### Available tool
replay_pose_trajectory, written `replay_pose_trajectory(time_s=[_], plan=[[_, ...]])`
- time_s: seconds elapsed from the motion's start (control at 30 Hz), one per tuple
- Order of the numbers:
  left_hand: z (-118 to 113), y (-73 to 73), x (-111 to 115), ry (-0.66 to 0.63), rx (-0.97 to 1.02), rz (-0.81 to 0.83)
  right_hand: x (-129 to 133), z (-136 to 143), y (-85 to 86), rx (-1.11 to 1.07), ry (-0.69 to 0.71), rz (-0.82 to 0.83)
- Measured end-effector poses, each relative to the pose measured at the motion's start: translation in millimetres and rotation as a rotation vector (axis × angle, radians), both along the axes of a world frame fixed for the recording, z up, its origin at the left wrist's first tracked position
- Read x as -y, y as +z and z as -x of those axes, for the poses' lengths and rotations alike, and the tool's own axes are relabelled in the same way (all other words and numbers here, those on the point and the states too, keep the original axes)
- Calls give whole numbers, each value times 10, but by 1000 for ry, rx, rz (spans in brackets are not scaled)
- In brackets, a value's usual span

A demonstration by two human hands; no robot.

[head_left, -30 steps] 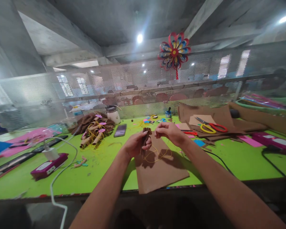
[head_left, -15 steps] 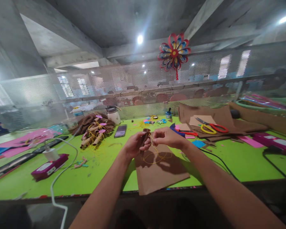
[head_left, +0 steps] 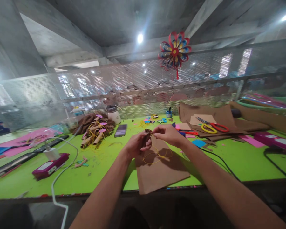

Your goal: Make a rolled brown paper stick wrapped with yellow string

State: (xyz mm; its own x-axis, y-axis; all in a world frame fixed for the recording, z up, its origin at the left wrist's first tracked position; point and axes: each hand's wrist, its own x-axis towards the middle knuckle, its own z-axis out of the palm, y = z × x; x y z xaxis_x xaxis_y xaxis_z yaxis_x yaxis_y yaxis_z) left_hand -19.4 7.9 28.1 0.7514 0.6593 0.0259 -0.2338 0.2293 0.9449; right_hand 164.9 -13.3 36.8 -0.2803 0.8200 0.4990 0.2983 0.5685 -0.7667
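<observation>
Upright in my left hand [head_left: 138, 143] is a brown piece of paper [head_left: 147, 131], rolled or folded, with the fingers wrapped round it. My right hand [head_left: 168, 133] is close against its top right side, thumb and forefinger pinched on a thin yellow string [head_left: 160, 156]. Where the string meets the paper is too small to make out. Loops of the string hang down over a flat brown paper sheet [head_left: 154, 178], which lies on the green table [head_left: 105, 175] under both hands.
Scissors with yellow handles [head_left: 208, 128] and red-handled ones lie right on brown paper [head_left: 209, 111]. At left are brown paper rolls [head_left: 95, 137] with yellow string, a phone [head_left: 120, 130] and a purple power strip [head_left: 50, 165] with a white cable. A perforated screen [head_left: 128, 76] stands behind.
My right hand has shifted slightly left and up, its fingertips now closer to the top of the brown paper piece. My left hand keeps its hold in nearly the same place.
</observation>
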Motion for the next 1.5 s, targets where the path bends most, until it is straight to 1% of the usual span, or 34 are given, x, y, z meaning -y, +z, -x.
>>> replay_pose_trajectory(time_s=[0.13,0.23,0.47,0.63,0.73,0.9,1.13,1.3,1.5], plan=[[-6,13,14,6,2,5,-30,15,-43,59,-49,-116],[-5,18,21,4,-2,13,-44,16,-56,99,-68,-171],[3,12,28,-8,-10,17,-31,7,-45,147,-68,-215],[16,-12,18,-18,-25,3,-31,17,-46,164,-110,-237],[29,-21,12,-50,-33,11,-16,8,-33,139,-82,-190],[37,-18,19,-88,-85,8,17,-34,9,87,13,-62],[46,-45,-5,-53,-215,-80,22,-70,38,31,136,78],[40,-55,-6,-41,-212,-87,22,-83,43,-18,168,151],[40,-26,27,-138,-226,-44,18,-131,53,-25,254,208]])
